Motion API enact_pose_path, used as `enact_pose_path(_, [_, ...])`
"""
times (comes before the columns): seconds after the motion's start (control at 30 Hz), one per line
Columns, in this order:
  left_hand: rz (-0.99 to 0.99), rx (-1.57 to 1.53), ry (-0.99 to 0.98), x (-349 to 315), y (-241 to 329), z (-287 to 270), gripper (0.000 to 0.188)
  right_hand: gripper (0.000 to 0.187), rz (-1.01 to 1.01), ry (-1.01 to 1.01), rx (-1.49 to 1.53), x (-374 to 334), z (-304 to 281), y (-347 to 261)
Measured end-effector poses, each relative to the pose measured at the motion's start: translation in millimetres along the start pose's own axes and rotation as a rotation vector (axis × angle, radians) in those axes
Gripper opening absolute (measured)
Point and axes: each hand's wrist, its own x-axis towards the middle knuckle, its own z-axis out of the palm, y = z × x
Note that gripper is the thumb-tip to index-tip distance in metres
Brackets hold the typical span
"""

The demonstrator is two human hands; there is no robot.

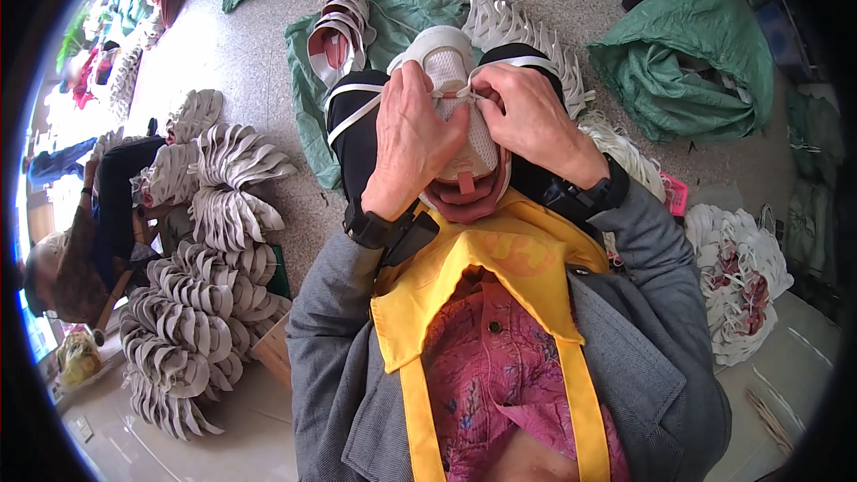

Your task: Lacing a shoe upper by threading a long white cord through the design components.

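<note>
A cream-white shoe upper lies between the person's knees, toe pointing away and the opening facing the yellow apron. Fine open mesh covers the top of the toe and the tongue, while the rounded toe edge around it is smooth and a shade whiter. The lining showing at the collar is dusty pink, somewhat folded, and a small salmon-pink tab stands out on the tongue just above it. White lace crosses the middle, gathered into what may be a knot, though the fingers partly cover it. The right hand is mostly closed, thumb and forefinger pinched together on the lace. The left hand is half curled over the other side, thumb against the upper; whether its fingertips grip lace cannot be told. Beyond, more pale uppers with pink insides stand nested on green sheeting
</note>
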Motion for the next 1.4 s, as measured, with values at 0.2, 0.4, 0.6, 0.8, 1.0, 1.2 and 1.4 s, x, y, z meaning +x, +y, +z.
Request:
enact_pose_path(0.2, [-0.035,-0.024,-0.065,-0.2,8.0,-6.3,0.041,0.012,-0.019,-0.001,-0.025,-0.2,-1.1,-1.0])
enact_pose_path(0.4, [0.075,0.009,-0.002,-0.7,5.5,-7.3,0.044,0.012,0.055,0.005,0.049,0.4,-2.1,0.7])
enact_pose_path(0.6, [0.121,0.049,0.017,-2.2,3.7,-6.9,0.046,0.010,0.214,-0.103,0.256,1.2,-7.8,8.3])
enact_pose_path(0.8, [-0.007,0.024,-0.024,-3.0,10.5,-9.8,0.046,0.011,-0.027,-0.063,0.176,1.1,-11.8,1.5])
enact_pose_path(1.0, [-0.032,0.009,-0.037,-1.7,10.8,-10.8,0.044,0.013,-0.334,-0.111,-0.226,2.1,-11.3,-0.9])
enact_pose_path(1.2, [0.003,-0.213,-0.102,-3.9,-6.9,-30.2,0.036,0.005,-0.400,-0.165,-0.430,9.5,-15.0,-10.4])
enact_pose_path(1.4, [0.150,-0.085,-0.104,-4.2,-2.1,-43.3,0.031,0.007,-0.490,-0.097,-0.468,14.6,-14.4,-13.0])
